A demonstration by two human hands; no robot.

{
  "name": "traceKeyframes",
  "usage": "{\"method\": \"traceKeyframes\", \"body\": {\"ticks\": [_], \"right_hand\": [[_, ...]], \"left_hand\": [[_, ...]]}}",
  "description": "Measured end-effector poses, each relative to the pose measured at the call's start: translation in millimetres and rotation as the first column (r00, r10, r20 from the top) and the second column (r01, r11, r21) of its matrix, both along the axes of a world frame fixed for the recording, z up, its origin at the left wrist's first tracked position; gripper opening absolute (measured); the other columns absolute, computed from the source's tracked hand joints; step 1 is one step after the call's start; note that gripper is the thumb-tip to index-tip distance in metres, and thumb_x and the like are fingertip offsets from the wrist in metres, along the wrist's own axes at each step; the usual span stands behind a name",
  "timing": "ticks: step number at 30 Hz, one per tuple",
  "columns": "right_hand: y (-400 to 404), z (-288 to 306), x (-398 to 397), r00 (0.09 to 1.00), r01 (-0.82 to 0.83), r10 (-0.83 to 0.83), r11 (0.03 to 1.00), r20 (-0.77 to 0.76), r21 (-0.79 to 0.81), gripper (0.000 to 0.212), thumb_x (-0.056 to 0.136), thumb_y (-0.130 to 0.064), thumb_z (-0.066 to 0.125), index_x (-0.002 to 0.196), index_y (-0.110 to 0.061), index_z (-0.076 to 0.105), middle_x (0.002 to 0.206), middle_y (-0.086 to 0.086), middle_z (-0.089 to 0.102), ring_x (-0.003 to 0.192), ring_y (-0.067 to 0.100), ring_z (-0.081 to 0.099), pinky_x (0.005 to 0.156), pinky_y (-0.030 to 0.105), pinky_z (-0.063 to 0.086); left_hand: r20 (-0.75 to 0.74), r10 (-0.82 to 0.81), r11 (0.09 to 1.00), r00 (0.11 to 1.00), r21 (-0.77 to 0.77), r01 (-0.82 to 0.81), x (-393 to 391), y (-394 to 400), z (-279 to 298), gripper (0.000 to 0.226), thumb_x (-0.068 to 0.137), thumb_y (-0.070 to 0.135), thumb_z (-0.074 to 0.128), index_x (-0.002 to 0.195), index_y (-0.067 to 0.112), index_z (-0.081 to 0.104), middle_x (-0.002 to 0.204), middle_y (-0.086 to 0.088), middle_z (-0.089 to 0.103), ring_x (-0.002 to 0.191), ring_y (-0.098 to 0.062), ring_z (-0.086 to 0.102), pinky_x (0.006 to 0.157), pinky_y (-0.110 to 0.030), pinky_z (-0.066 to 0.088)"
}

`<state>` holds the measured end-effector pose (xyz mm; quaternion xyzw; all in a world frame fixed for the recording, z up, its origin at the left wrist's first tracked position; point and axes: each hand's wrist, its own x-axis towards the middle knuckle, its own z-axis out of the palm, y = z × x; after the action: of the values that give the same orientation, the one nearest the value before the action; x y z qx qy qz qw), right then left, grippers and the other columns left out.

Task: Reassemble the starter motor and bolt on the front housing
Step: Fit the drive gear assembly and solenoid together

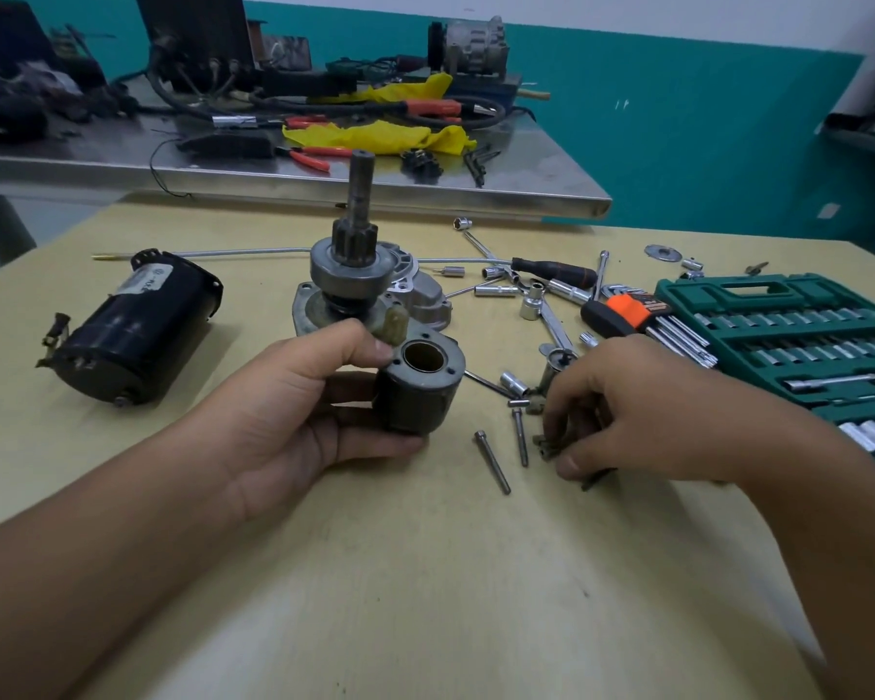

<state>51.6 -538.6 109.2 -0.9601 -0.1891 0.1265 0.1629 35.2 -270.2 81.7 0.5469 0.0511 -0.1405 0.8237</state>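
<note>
We hold a motor part and reach for small bolts.

Our left hand [294,421] wraps its fingers around the gray solenoid [418,386], just above the table [425,573]. Our right hand [642,421] pinches a small bolt [544,445] beside two long bolts [492,462].

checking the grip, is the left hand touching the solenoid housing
Touching. The head view shows the left hand wrapped round the solenoid housing, thumb on its top rim and fingers beneath it.

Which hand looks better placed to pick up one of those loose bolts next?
The right hand: its fingertips are already down among the small bolts on the table. The left hand is busy gripping the solenoid housing.
</note>
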Motion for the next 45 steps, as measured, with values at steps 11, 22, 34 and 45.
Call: {"method": "traceKeyframes", "body": {"ticks": [11, 22, 34, 45], "right_hand": [[-16, 4, 5, 0.993, 0.1, -0.091, 0.987, 0.068, -0.126, 0.019, 0.072, -0.039, 0.091, 0.078, -0.041, 0.073, 0.075, -0.015, 0.066, 0.074, -0.004, 0.061, 0.057, 0.017, 0.043], [-20, 1, 9, 0.994, 0.104, -0.102, 0.987, 0.028, -0.122, 0.029, 0.07, -0.045, 0.09, 0.09, -0.045, 0.068, 0.072, -0.015, 0.064, 0.068, 0.001, 0.061, 0.055, 0.019, 0.039], [-43, 15, 11, 0.963, 0.189, -0.191, 0.982, 0.192, 0.03, 0.02, 0.093, -0.027, 0.073, 0.076, -0.035, 0.066, 0.079, -0.014, 0.067, 0.074, 0.0, 0.061, 0.063, 0.019, 0.04], [-47, 4, 17, 0.898, 0.335, -0.341, 0.939, 0.279, 0.073, 0.018, 0.088, -0.031, 0.079, 0.085, -0.043, 0.067, 0.084, -0.016, 0.063, 0.081, 0.0, 0.056, 0.062, 0.017, 0.037]], "left_hand": [[0.01, -0.028, 0.999, 1.0, 0.02, 0.028, 1, 2, -1, 0.022, 0.064, 0.008, 0.074, 0.084, 0.01, 0.084, 0.111, -0.027, 0.075, 0.101, -0.047, 0.074, 0.062, -0.046, 0.064], [0.011, -0.017, 1.0, 1.0, 0.011, 0.017, -1, 0, 2, 0.024, 0.06, 0.015, 0.071, 0.08, 0.009, 0.084, 0.108, -0.027, 0.076, 0.098, -0.047, 0.075, 0.06, -0.048, 0.064], [-0.026, 0.031, 0.999, 0.999, 0.01, -0.031, 0, 0, 2, 0.061, 0.056, 0.016, 0.073, 0.116, 0.002, 0.071, 0.112, -0.028, 0.075, 0.097, -0.047, 0.075, 0.06, -0.046, 0.064], [-0.029, 0.013, 1.0, 1.0, -0.003, -0.013, 0, 1, 1, 0.058, 0.061, 0.015, 0.071, 0.117, 0.001, 0.07, 0.112, -0.03, 0.074, 0.099, -0.05, 0.074, 0.059, -0.047, 0.064]]}}
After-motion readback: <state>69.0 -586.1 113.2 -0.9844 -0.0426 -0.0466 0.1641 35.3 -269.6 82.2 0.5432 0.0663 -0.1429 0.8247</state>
